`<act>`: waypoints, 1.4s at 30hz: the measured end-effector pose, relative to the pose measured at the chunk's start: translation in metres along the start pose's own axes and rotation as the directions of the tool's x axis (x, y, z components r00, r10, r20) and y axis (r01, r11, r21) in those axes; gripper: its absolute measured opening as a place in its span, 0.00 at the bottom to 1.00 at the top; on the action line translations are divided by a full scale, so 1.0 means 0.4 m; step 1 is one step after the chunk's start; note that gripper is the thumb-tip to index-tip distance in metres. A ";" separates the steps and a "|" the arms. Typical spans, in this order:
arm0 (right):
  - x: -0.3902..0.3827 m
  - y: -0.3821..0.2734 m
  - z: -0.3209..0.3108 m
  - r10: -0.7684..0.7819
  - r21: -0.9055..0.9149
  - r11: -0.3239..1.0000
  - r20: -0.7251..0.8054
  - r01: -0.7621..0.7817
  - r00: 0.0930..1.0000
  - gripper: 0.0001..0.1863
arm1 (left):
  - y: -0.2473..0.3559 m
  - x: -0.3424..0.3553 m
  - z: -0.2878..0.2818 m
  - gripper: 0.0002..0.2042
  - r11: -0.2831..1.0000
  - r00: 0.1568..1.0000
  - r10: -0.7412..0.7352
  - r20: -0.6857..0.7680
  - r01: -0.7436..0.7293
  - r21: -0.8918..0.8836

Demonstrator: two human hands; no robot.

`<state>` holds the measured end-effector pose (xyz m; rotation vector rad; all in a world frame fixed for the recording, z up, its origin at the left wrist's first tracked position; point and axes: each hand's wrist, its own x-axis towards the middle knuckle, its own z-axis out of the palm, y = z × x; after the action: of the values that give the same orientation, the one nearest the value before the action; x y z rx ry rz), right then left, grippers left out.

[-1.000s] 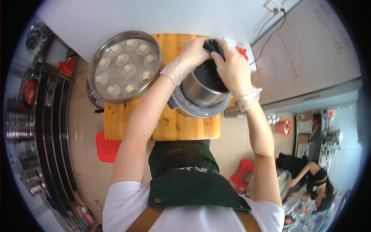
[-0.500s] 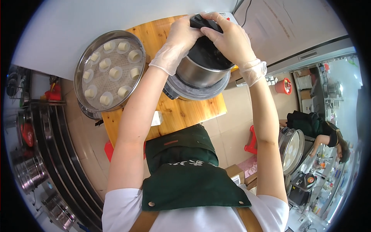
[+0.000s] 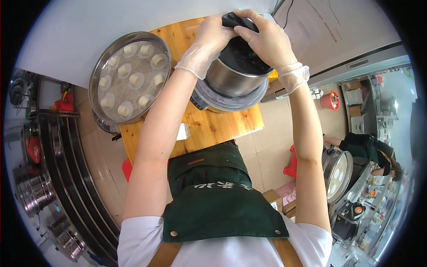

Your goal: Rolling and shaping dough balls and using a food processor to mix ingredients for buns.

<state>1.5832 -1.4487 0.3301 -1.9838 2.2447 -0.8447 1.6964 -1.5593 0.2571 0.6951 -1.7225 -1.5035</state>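
Steel vessel [image 3: 233, 82] had its black handle [image 3: 235, 20] clamped by left hand [image 3: 212, 36] and right hand [image 3: 271, 42], arms [image 3: 308, 138] outstretched, translucent gloves [image 3: 293, 78] wrinkled. Smooth, cylindrical, it sat over the wooden table's [image 3: 222, 127] far right, a round tray [image 3: 122, 89] leftward.

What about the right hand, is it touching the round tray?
No, the right hand is on the black handle by the metal pot, apart from the round tray.
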 end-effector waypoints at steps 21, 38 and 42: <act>0.000 0.011 0.006 -0.074 -0.006 0.997 -0.049 0.074 0.996 0.20 | -0.003 0.004 0.008 0.16 0.999 0.999 0.048 -0.025 -0.048 -0.001; -0.003 0.004 0.003 -0.074 -0.027 0.997 -0.049 0.073 0.996 0.20 | -0.003 0.001 0.011 0.17 0.999 0.998 0.018 -0.057 -0.020 -0.025; -0.004 0.004 0.004 -0.051 -0.027 0.998 -0.034 0.050 0.998 0.20 | -0.008 0.004 0.011 0.17 0.999 0.998 0.031 -0.058 -0.032 -0.023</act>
<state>1.5826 -1.4478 0.3277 -2.0611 2.2441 -0.8653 1.6917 -1.5586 0.2540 0.6890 -1.6621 -1.4668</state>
